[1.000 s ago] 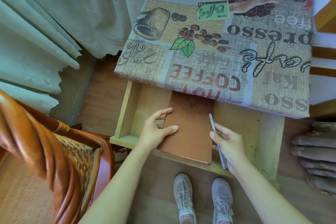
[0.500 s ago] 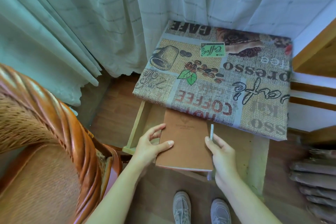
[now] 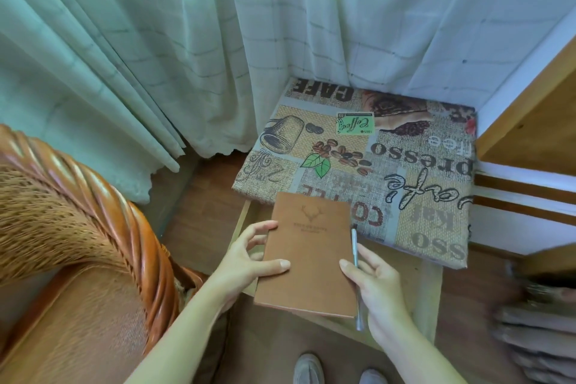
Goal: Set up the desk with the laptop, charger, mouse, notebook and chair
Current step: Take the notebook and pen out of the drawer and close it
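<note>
Looking like a room in a home: pale green curtains and a sheer checked white curtain (image 3: 311,40) hanging to a wooden floor (image 3: 202,212), a carved brown wooden cane-backed armchair (image 3: 93,227) standing beside a small desk wearing a coffee-print burlap-look tablecloth (image 3: 405,165).

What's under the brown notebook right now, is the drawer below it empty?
Under the notebook, held by the left hand and right hand, lies the open drawer of the desk. Only bare wood shows beside it; the part beneath the cover is hidden.
</note>
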